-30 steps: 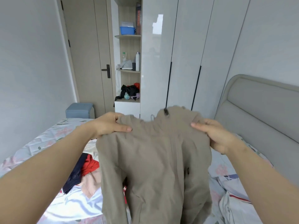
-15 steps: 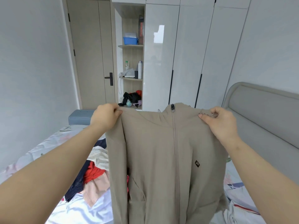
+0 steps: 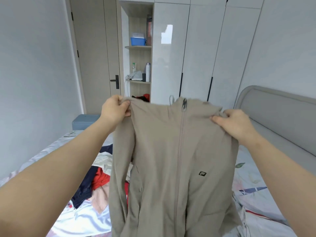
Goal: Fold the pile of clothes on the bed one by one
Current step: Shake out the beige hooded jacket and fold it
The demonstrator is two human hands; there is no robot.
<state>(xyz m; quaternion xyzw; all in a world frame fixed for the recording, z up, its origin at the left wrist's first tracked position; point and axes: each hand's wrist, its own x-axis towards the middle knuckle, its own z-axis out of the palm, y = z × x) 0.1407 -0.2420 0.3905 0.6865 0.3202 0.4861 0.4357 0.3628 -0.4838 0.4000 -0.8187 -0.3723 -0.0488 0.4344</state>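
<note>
Left hand (image 3: 114, 109) and right hand (image 3: 235, 123) pinch a beige zip jacket's (image 3: 171, 159) shoulders, held up; next, probably laying it flat on the bed (image 3: 82, 218).

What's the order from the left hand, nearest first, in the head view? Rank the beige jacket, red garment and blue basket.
1. Beige jacket: its shoulder gripped by the left hand.
2. Red garment: below, on the bed.
3. Blue basket: far shelf, high up.

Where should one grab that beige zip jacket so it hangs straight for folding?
Probably at the shoulders of the beige jacket, either side of the collar, coming from above, as the left hand and right hand pinch it. So held, it hangs flat with its zipper centred.
</note>
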